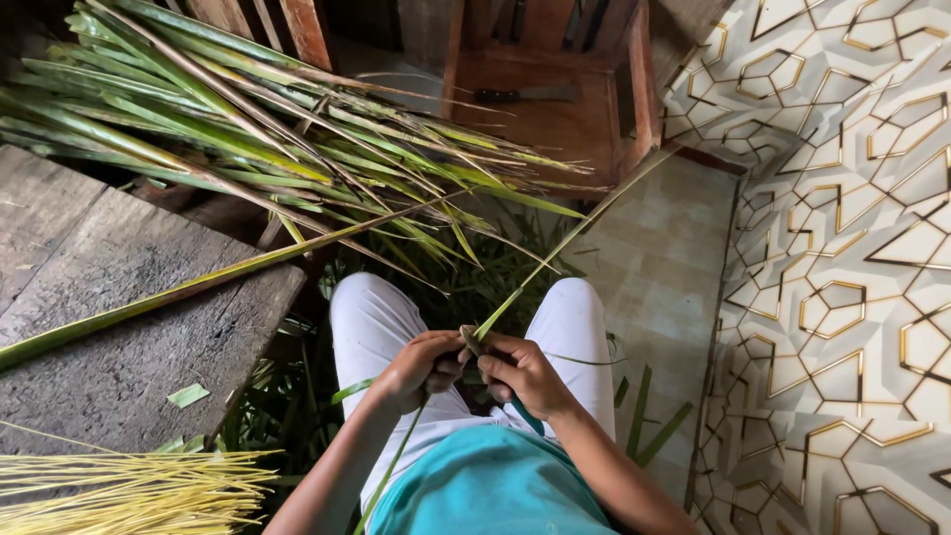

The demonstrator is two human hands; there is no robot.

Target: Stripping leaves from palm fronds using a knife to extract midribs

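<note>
I sit with both hands together over my lap in white trousers. My left hand and my right hand pinch the base of a long green palm leaflet that rises up and to the right from between my fingers. A thin green strip hangs down from my left hand past my knee. Whether a small blade is in either hand is hidden by my fingers.
A big pile of green palm fronds lies across the upper left. A weathered wooden bench is at left, with a bundle of pale yellow leaf ribs at its near end. A knife rests on a wooden chair. A patterned wall stands at right.
</note>
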